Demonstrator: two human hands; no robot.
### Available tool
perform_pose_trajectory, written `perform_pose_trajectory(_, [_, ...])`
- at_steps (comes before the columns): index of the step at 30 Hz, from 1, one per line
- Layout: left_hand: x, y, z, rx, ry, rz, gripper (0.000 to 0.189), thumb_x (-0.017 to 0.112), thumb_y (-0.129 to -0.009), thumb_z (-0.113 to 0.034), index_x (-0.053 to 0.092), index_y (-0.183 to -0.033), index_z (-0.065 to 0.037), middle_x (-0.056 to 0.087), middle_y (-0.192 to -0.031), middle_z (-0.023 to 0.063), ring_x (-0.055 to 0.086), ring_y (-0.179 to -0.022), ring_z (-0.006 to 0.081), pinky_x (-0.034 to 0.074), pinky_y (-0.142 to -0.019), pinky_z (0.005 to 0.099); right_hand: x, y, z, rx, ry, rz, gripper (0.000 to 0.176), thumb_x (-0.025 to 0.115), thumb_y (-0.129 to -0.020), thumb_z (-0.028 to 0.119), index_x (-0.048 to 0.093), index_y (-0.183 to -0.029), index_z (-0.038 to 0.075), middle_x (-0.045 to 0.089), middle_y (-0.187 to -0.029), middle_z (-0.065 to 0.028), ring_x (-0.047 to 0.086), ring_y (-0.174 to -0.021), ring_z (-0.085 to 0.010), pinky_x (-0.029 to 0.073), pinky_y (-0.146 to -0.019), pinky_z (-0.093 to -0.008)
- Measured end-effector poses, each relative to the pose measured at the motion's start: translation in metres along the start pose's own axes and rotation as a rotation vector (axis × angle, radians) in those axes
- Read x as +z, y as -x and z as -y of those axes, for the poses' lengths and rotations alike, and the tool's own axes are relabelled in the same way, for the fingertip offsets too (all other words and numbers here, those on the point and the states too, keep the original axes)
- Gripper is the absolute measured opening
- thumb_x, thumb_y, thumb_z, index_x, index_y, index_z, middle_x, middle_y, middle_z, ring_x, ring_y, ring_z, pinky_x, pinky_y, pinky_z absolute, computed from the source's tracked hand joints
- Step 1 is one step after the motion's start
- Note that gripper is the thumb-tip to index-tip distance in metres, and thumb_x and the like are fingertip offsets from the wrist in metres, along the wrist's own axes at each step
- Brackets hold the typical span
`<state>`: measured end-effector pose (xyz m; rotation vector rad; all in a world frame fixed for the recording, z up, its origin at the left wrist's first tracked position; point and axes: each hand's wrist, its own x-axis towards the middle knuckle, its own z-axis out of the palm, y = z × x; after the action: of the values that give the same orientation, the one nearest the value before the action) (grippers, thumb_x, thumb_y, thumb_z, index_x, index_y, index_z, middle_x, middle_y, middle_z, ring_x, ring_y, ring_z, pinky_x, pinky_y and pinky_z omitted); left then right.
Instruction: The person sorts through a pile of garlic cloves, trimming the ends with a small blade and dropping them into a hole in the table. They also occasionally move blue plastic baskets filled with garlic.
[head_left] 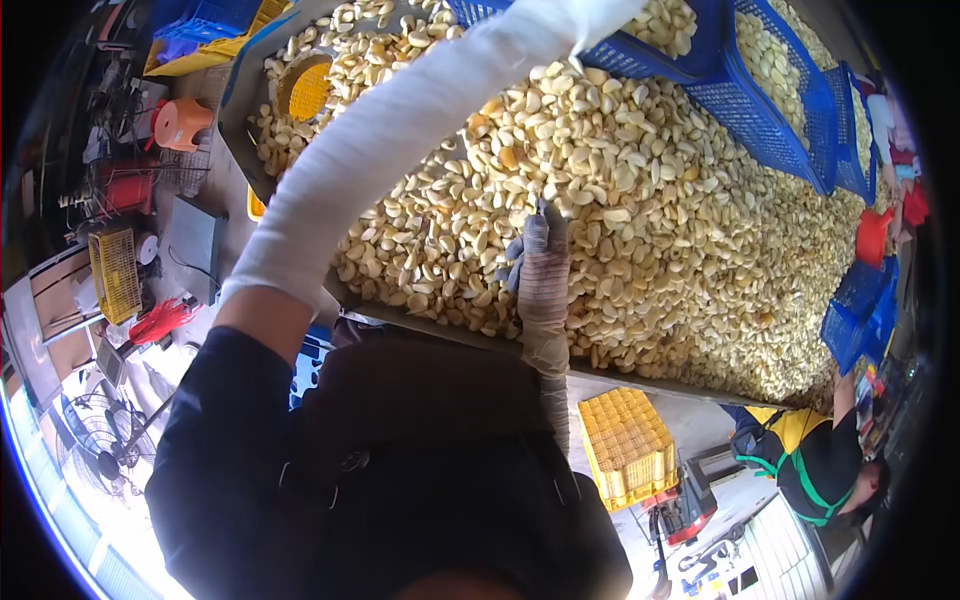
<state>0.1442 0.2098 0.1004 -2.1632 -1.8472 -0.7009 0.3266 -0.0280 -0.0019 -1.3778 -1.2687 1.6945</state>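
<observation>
A white-sleeved left arm crosses the view, and my left hand (597, 14) is at the top edge against a blue basket (640, 62); its fingers are blurred and partly cut off. In the middle, my right hand (532, 238), in a grey glove under a striped wrapped sleeve, rests among pale peeled cloves (640, 250). Its fingertips are partly sunk in or hidden by the pile, so any hold cannot be made out. The cloves cover a large metal-edged table (440, 330).
More blue baskets of cloves (770, 85) stand at the upper right. A yellow round piece (310, 92) lies upper left. Below the table are a yellow crate (627, 445) and, lower right, another person (825, 465). An orange stool (183, 124) and a fan (105, 440) are left.
</observation>
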Motion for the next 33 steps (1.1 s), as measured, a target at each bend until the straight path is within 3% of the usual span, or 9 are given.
perform_pose_trajectory(1, [-0.012,-0.038,-0.002,0.002,0.228,-0.114,0.037,0.061,-0.088,-0.028,0.060,-0.122,-0.012,0.056,-0.127,0.0164,0.049,-0.120,0.0349,0.038,-0.101,0.0465,-0.001,-0.005,-0.011,-0.036,0.072,0.000,0.048,0.052,-0.099,0.037,0.040,-0.142,0.019,0.054,-0.078,-0.0019,0.042,-0.048,-0.0046,0.044,-0.044,-0.0204])
perform_pose_trajectory(3, [0.024,-0.054,0.012,0.142,-0.089,-0.093,0.035,0.058,-0.089,-0.027,0.061,-0.121,-0.013,0.055,-0.128,0.0154,0.048,-0.121,0.0355,0.036,-0.102,0.0498,0.000,-0.015,-0.023,-0.108,0.215,-0.008,0.050,0.053,-0.099,0.036,0.038,-0.144,0.018,0.053,-0.077,-0.0009,0.042,-0.050,-0.0043,0.043,-0.044,-0.0192])
perform_pose_trajectory(9, [-0.033,0.012,0.024,0.191,0.419,-0.470,0.028,0.060,-0.089,-0.024,0.064,-0.113,-0.011,0.059,-0.121,0.0133,0.049,-0.119,0.0331,0.036,-0.103,0.0464,-0.012,-0.006,-0.004,-0.099,0.230,0.014,0.053,0.052,-0.090,0.008,0.039,-0.141,0.007,0.047,-0.117,-0.0131,0.055,-0.073,-0.0142,0.052,-0.057,-0.0250])
perform_pose_trajectory(11, [-0.042,0.071,0.020,0.003,0.499,-0.562,0.027,0.066,-0.089,-0.033,0.066,-0.084,-0.007,0.064,-0.077,0.0045,0.057,-0.062,0.0116,0.049,-0.063,0.0270,-0.020,-0.006,-0.004,-0.112,0.299,0.024,0.053,0.052,-0.089,0.008,0.040,-0.140,0.004,0.049,-0.115,-0.0132,0.055,-0.070,-0.0131,0.052,-0.058,-0.0253])
perform_pose_trajectory(13, [-0.017,0.165,0.024,-0.479,0.460,-0.001,0.021,0.070,-0.087,-0.028,0.067,-0.095,-0.008,0.063,-0.082,0.0062,0.060,-0.068,0.0181,0.051,-0.068,0.0325,-0.019,-0.007,0.001,-0.090,0.225,0.026,0.052,0.050,-0.096,0.031,0.040,-0.143,0.010,0.053,-0.089,-0.0064,0.045,-0.054,-0.0075,0.046,-0.050,-0.0215])
perform_pose_trajectory(15, [0.005,0.220,0.019,-0.518,0.294,0.224,0.025,0.072,-0.084,-0.023,0.066,-0.105,-0.012,0.062,-0.092,0.0061,0.063,-0.078,0.0219,0.051,-0.069,0.0361,-0.015,-0.009,0.008,-0.072,0.185,0.036,0.054,0.049,-0.100,0.042,0.041,-0.143,0.011,0.056,-0.076,-0.0029,0.041,-0.045,-0.0048,0.043,-0.045,-0.0198])
perform_pose_trajectory(18, [0.022,0.252,0.013,-0.364,0.120,0.110,0.034,0.075,-0.079,-0.019,0.063,-0.110,-0.013,0.059,-0.100,0.0054,0.061,-0.084,0.0226,0.052,-0.071,0.0355,-0.001,-0.016,0.022,-0.012,0.115,0.051,0.051,0.050,-0.100,0.039,0.043,-0.142,0.011,0.056,-0.077,-0.0030,0.043,-0.047,-0.0048,0.043,-0.046,-0.0198])
perform_pose_trajectory(25, [-0.032,0.251,0.002,-0.986,1.657,0.304,0.033,0.071,-0.085,-0.003,0.062,-0.116,-0.008,0.062,-0.096,0.0002,0.060,-0.079,0.0097,0.051,-0.069,0.0227,0.013,-0.020,0.027,-0.195,0.341,0.273,0.055,0.053,-0.100,0.036,0.036,-0.148,0.015,0.057,-0.077,-0.0012,0.050,-0.058,-0.0058,0.045,-0.052,-0.0200])
perform_pose_trajectory(33, [-0.100,0.282,0.032,-0.810,1.596,0.582,0.036,0.074,-0.087,-0.013,0.064,-0.119,-0.001,0.069,-0.096,0.0047,0.063,-0.081,0.0080,0.053,-0.069,0.0218,0.043,0.002,0.080,-0.068,0.252,0.618,0.048,0.054,-0.099,0.026,0.038,-0.143,0.016,0.058,-0.115,-0.0125,0.063,-0.088,-0.0172,0.056,-0.074,-0.0287])
